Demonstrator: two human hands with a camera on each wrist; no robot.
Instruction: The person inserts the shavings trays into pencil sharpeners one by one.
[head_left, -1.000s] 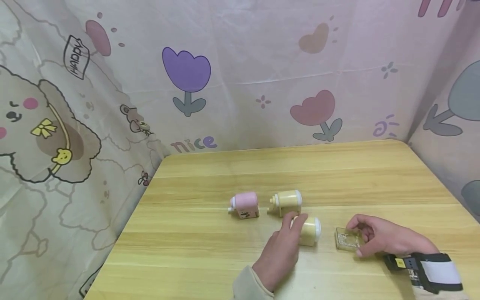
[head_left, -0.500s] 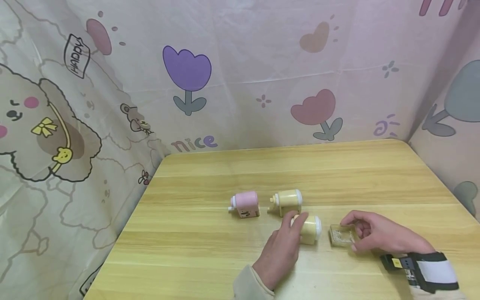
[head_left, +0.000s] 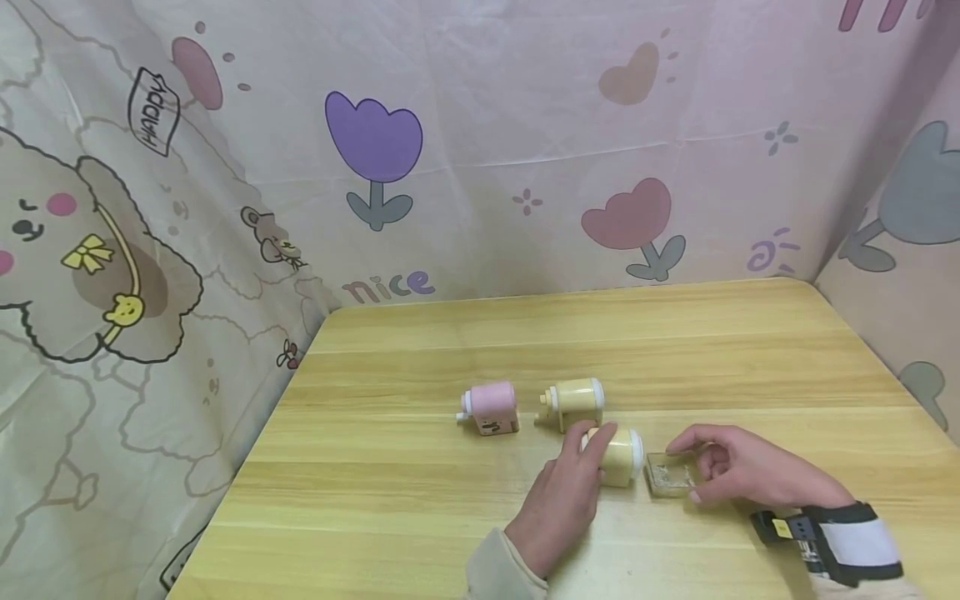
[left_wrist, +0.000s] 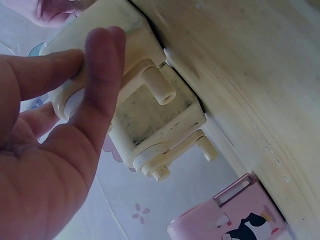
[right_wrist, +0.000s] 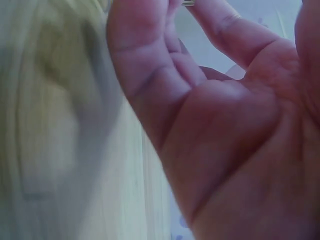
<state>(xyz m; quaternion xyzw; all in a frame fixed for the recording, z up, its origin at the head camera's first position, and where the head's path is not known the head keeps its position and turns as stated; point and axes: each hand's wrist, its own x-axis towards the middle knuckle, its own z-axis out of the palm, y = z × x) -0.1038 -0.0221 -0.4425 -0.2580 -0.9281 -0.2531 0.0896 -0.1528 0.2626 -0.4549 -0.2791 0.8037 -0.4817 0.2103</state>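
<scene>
My left hand [head_left: 558, 500] grips a yellow crank pencil sharpener [head_left: 619, 458] standing on the table, fingers and thumb around its crank end. In the left wrist view its crank handle [left_wrist: 160, 87] sticks out past the fingers. To its right, my right hand [head_left: 746, 471] pinches a small clear shavings drawer [head_left: 670, 492] between thumb and forefinger. Pale shavings show inside the drawer, whose left end is close beside the sharpener's white-rimmed end. The right wrist view shows mostly the right palm [right_wrist: 225, 130], with the drawer largely hidden.
Just behind the held sharpener stands a second yellow sharpener [head_left: 577, 397]. A pink sharpener [head_left: 493, 407] with a penguin-like picture is to its left. All are on the wooden table [head_left: 375, 500], which a printed cloth [head_left: 487, 125] encloses at the back and sides.
The right hand has moved left with the drawer, bringing it close to the held sharpener. The left hand and all the sharpeners have stayed nearly still.
</scene>
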